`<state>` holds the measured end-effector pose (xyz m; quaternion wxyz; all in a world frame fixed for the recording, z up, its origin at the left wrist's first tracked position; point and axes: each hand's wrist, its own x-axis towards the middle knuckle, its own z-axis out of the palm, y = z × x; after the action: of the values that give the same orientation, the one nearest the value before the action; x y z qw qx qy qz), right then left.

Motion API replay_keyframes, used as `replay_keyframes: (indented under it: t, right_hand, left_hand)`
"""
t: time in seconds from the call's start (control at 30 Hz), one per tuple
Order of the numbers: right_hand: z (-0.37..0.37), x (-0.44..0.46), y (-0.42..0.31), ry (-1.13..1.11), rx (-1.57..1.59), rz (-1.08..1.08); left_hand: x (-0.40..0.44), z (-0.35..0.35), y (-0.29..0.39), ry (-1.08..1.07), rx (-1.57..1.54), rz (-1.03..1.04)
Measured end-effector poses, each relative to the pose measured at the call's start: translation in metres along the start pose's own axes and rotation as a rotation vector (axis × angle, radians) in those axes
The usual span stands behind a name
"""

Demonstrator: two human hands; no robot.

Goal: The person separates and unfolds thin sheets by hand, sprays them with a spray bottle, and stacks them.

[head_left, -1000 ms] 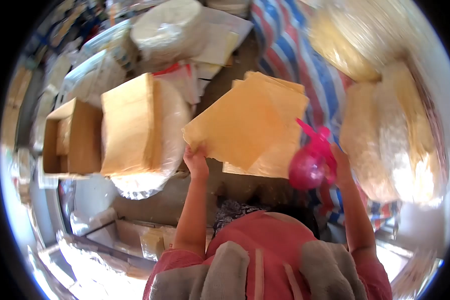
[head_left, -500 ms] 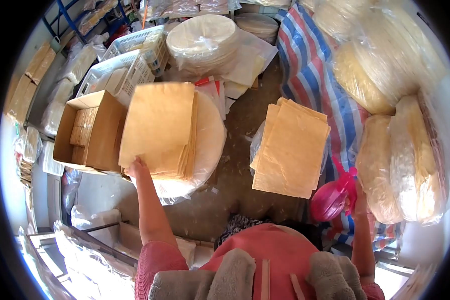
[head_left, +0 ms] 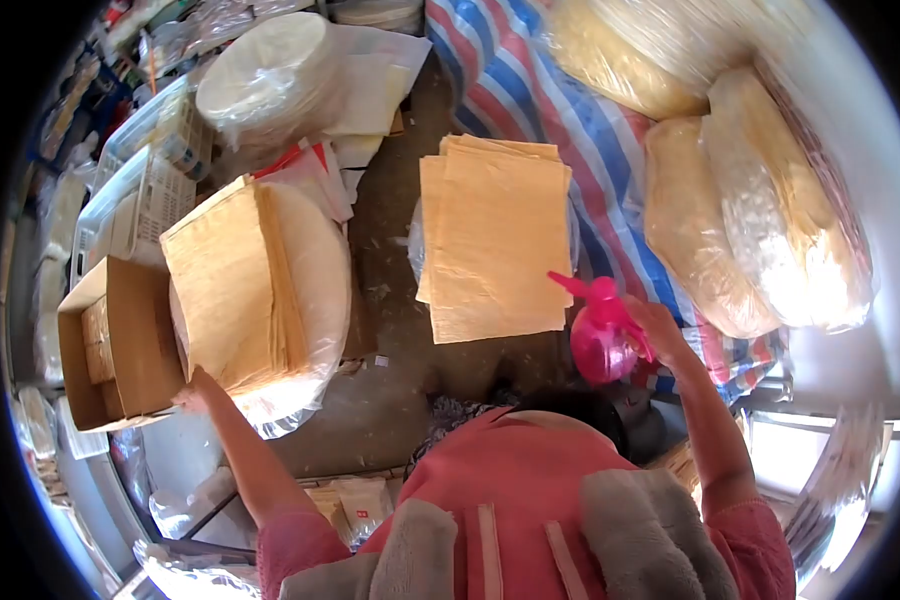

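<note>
My right hand is wrapped round a pink spray bottle. Its nozzle points left, above the lower right edge of a stack of tan sheets. On the left lies another stack of tan sheets, on a round, plastic-wrapped pile. My left hand is at the lower left corner of that stack, beside a cardboard box. Its fingers are blurred, and whether they pinch a sheet does not show.
White plastic baskets stand behind the box. A wrapped stack of round sheets is at the back. Striped tarpaulin runs along the right, with plastic-wrapped bundles on it. Scraps lie on the floor between the two stacks.
The view has swung right. The spray bottle has come up and inward, closer to the right stack. The left stack's top sheet, blurred at its far edge before, now lies in line with the pile.
</note>
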<state>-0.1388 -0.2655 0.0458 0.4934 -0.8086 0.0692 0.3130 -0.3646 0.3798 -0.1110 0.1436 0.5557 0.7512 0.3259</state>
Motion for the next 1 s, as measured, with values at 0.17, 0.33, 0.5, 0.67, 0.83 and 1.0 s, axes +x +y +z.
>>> replay_keyframes:
  t: [0.17, 0.33, 0.5, 0.67, 0.83, 1.0]
  right_hand:
    - [0.001, 0.044, 0.009, 0.060, -0.309, -0.177]
    - [-0.042, 0.052, -0.007, 0.139, 0.329, -0.122]
    - [-0.067, 0.056, 0.012, 0.203, 0.447, -0.125]
    - [-0.077, 0.058, 0.046, 0.238, 0.244, 0.049]
    - [-0.074, 0.049, 0.044, 0.023, -0.021, 0.091]
    - [-0.080, 0.037, 0.017, -0.050, 0.143, 0.005]
  left_hand:
    - [-0.172, 0.049, -0.010, -0.319, -0.050, 0.702]
    - [-0.379, 0.074, 0.017, -1.427, -0.434, 0.130]
    - [-0.459, 0.159, -0.013, -1.562, -0.218, -0.095]
    - [-0.487, 0.137, 0.026, -1.386, -0.124, -0.539]
    - [-0.494, 0.116, 0.047, -1.416, -0.176, -0.683]
    - [-0.514, 0.111, 0.055, -1.314, -0.426, -0.329]
